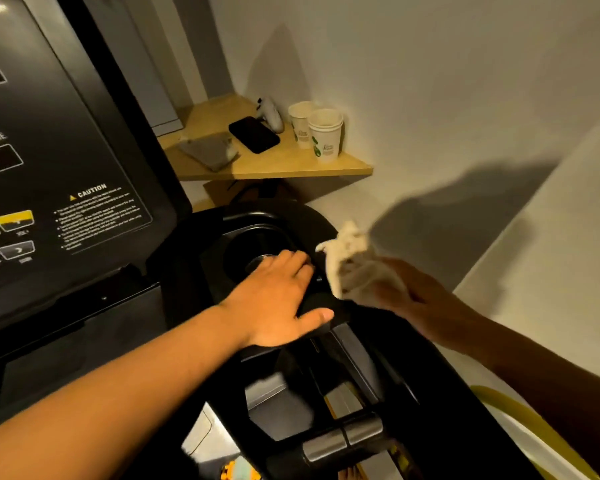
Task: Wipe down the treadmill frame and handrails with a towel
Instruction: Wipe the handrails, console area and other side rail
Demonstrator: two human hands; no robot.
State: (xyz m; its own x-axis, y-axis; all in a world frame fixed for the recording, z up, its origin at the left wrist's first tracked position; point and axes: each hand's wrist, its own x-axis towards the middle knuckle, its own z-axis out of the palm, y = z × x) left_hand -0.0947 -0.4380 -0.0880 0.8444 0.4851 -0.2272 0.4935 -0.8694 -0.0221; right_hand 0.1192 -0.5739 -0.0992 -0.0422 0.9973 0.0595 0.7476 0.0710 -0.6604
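Our right grip [413, 301] clutches the towel [349, 247] over the treadmill frame [291, 209], just right of our flat, released left grip [278, 296]. The handrail [440, 403] runs back toward us, nearer the right grip.

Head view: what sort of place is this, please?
Likely a small exercise room or gym corner: a treadmill console with a caution label, its cup holder, and a wooden corner shelf holding two paper cups.
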